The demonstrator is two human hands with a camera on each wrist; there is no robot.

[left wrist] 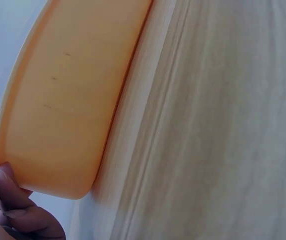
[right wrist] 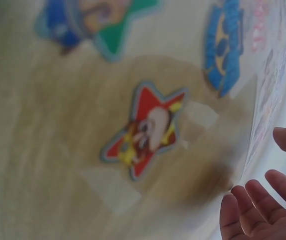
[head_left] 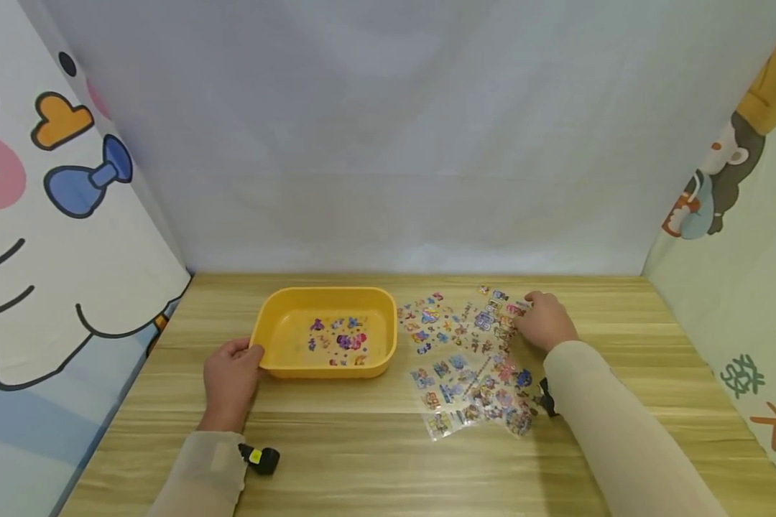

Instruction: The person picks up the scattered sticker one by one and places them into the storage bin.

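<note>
My left hand [head_left: 231,380] grips the near left corner of a yellow plastic basin [head_left: 326,373], thumb over the rim. Seen from the left wrist, its curled fingers [left wrist: 28,220] hold the corner of the basin wall. Inside the basin lies a clear sticker sheet [head_left: 338,342] with small purple and pink figures. My right hand [head_left: 546,323] is at the far right edge of several overlapping sticker sheets [head_left: 455,373]. In the right wrist view its thumb stands apart from relaxed fingers [right wrist: 255,205], with nothing between them. A red star sticker [right wrist: 150,130] shows close to that camera.
The wood-grain table [head_left: 336,445] carries the basin and the spread of sheets to its right. A white cloth [head_left: 394,143] hangs behind the table's back edge. Printed cartoon panels [head_left: 52,237] flank both sides. A black wrist device [head_left: 261,458] hangs by the left sleeve.
</note>
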